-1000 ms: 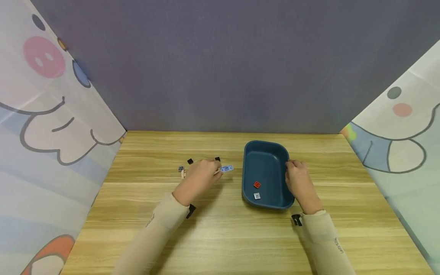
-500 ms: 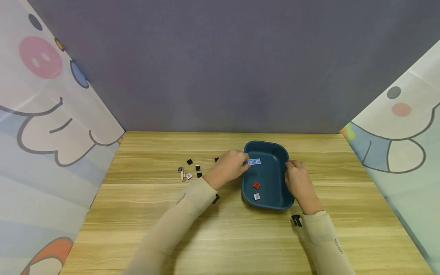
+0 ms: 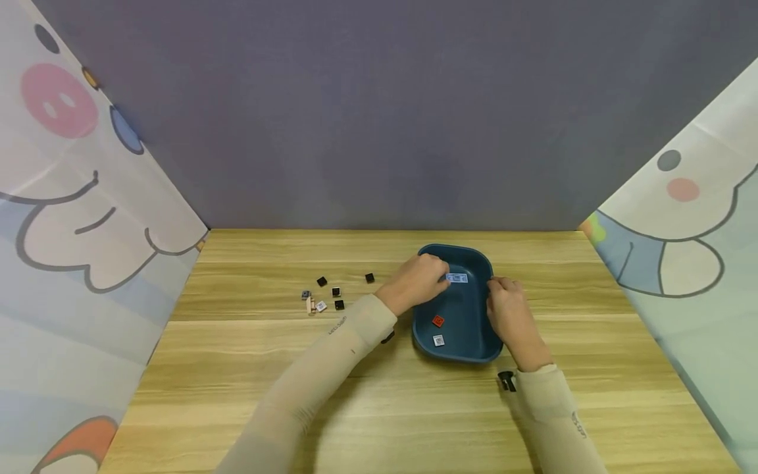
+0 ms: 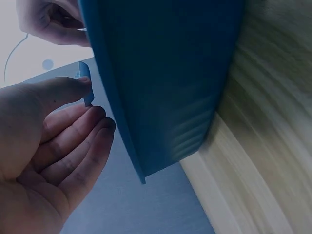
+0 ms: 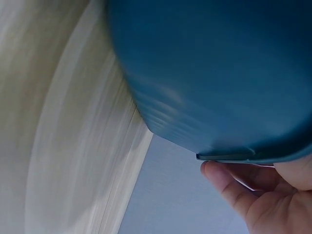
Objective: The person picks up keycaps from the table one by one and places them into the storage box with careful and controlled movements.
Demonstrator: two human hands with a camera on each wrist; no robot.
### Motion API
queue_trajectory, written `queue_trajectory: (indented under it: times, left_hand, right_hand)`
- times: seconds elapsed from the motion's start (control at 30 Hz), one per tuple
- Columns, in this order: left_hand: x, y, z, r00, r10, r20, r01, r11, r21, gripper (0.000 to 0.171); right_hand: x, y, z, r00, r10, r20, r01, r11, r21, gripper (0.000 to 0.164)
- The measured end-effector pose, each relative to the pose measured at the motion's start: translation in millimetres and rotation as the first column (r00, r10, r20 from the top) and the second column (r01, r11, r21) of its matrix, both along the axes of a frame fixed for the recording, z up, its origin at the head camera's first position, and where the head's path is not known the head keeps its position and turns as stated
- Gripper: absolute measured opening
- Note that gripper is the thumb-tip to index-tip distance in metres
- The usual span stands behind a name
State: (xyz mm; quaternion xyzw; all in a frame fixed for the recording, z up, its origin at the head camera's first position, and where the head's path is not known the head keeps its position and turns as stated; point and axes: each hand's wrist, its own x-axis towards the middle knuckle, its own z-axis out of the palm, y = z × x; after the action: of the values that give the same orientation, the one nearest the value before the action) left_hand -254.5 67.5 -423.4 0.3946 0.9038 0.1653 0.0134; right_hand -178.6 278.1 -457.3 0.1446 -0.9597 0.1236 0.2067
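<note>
Here, left fingers (image 4: 68, 139) pinch the blue strip (image 3: 458, 278) endwise; right fingers (image 5: 228, 186) grip the bin (image 3: 464, 309).

**Two views down close, one up high**

The head view faces forward and down from above, back far enough to catch the whole blue tray (image 3: 464, 313), much of the table (image 3: 195, 375) and the grey wall (image 3: 367, 118) behind. Down low, turned on its side, the left-wrist view peers close past the left hand (image 4: 53, 151) at the tray's outer side; the right-wrist view, equally close, faces the opposite one. Head and left-wrist views share both that hand and the right hand (image 4: 53, 24).
</note>
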Motion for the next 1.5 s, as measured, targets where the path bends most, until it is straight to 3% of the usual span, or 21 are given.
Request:
queue_trajectory:
  times: [0.3,0.53,0.83,1.13,1.4,1.5]
  left_hand:
    - [6.1,-2,-1.9,1.0,0.006,0.026,-0.006,1.0,-0.023,0.019]
    - [17.0,-16,7.7,0.999,0.015,0.035,-0.014,0.999,-0.035,0.036]
    - [42.8,-53,17.7,0.995,0.093,0.04,-0.095,0.995,0.042,0.031]
    - [49.3,-90,12.0,0.989,0.146,0.002,-0.146,0.986,0.087,0.021]
    - [64.1,-134,1.1,0.957,0.285,0.059,-0.29,0.953,0.092,0.028]
    - [68.5,-150,-1.7,0.948,0.311,0.064,-0.317,0.942,0.108,0.028]
  right_hand:
    - [-1.1,0,1.1,1.0,-0.002,0.026,0.001,1.0,0.003,0.019]
    - [-1.2,0,-0.2,0.999,0.024,-0.021,-0.024,1.0,-0.003,0.018]
    - [-0.7,2,0.4,0.999,0.034,-0.032,-0.034,0.999,-0.003,0.017]
    - [-3.7,5,-1.7,0.996,0.042,-0.075,-0.043,0.999,-0.007,0.016]
    - [-3.5,3,-1.3,0.998,0.031,-0.047,-0.031,1.0,0.002,0.016]
    - [-3.2,3,-1.2,0.999,0.021,-0.035,-0.021,1.0,-0.001,0.016]
